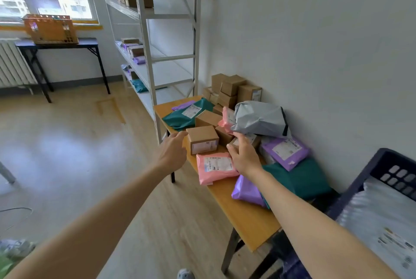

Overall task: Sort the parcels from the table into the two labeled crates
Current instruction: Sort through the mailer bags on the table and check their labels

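Parcels cover a wooden table (247, 215) against the right wall: cardboard boxes, pink, purple, green and grey mailer bags. A small cardboard box (202, 142) with a label stands near the table's front edge. My left hand (172, 153) reaches toward its left side, fingers extended, a little short of it. My right hand (244, 155) hovers over the pink mailer (213, 167), fingers spread, fingertips by the grey bag (258, 119); neither hand holds anything. A dark blue crate (382, 166) at the lower right holds a white parcel. An orange crate (50, 29) sits on a far table.
A metal shelf rack (148, 53) with several parcels stands just beyond the table. The black table (90, 43) under the orange crate stands by the window across the wooden floor. A radiator (13, 65) is at far left.
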`<state>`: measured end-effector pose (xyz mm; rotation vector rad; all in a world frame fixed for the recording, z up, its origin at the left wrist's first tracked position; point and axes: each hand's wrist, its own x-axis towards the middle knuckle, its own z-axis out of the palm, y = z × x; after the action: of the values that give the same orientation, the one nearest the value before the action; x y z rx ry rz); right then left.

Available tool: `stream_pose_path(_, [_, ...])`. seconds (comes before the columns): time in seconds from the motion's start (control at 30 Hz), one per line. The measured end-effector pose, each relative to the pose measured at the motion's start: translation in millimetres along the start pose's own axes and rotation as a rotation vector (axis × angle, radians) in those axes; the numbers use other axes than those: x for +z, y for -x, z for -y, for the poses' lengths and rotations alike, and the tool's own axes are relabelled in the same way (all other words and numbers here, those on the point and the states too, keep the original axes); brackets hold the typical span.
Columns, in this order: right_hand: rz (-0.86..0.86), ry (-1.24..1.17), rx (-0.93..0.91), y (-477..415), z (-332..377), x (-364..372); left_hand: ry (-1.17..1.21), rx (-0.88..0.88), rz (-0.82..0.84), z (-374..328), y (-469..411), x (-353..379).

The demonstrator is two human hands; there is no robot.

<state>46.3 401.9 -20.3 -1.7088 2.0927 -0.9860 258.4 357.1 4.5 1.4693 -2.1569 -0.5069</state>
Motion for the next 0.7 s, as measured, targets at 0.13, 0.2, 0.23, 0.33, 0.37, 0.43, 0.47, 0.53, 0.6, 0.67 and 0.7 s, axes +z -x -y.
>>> stream_pose_path(0.13, [0.064, -0.026, 0.03, -55.6, -6.5, 52.5, -0.026, -0.025, -0.013, 40.9, -54.3, -4.1])
stream_pose_path(0.2, [0.09, -0.065, 0.055, -86.1, -10.3, 74.3, -0.031, -0.035, -0.002, 58.3, -89.0, -3.9])
stream_pose_path(0.23, [0.098, -0.089, 0.07, -103.0, -10.4, 84.4, -0.031, -0.043, 0.015, 66.7, -107.8, -3.2])
stream_pose_path(0.33, [0.106, -0.123, 0.104, -155.9, -11.4, 110.6, -0.049, -0.069, 0.066, 90.1, -166.8, 2.3])
stream_pose_path(0.37, [0.11, -0.127, 0.114, -174.1, -11.8, 117.5, -0.053, -0.08, 0.078, 97.1, -185.5, 4.7])
stream_pose_path(0.43, [0.117, -0.131, 0.129, -208.0, -13.1, 129.7, -0.053, -0.089, 0.098, 110.0, -218.3, 9.5])
stream_pose_path(0.47, [0.122, -0.138, 0.138, -225.1, -14.3, 136.9, -0.053, -0.089, 0.109, 117.6, -234.2, 12.8])
stream_pose_path(0.53, [0.142, -0.161, 0.163, -254.4, -15.8, 151.1, -0.051, -0.093, 0.126, 136.0, -262.3, 20.2])
stream_pose_path(0.6, [0.167, -0.165, 0.194, -273.8, -15.8, 165.3, -0.051, -0.101, 0.139, 156.6, -284.3, 26.5])
stream_pose_path(0.67, [0.176, -0.132, 0.206, -290.0, -16.4, 180.9, -0.049, -0.119, 0.155, 179.4, -307.6, 33.3])
stream_pose_path(0.7, [0.176, -0.123, 0.218, -297.1, -16.6, 188.5, -0.045, -0.129, 0.17, 189.9, -319.4, 36.5])
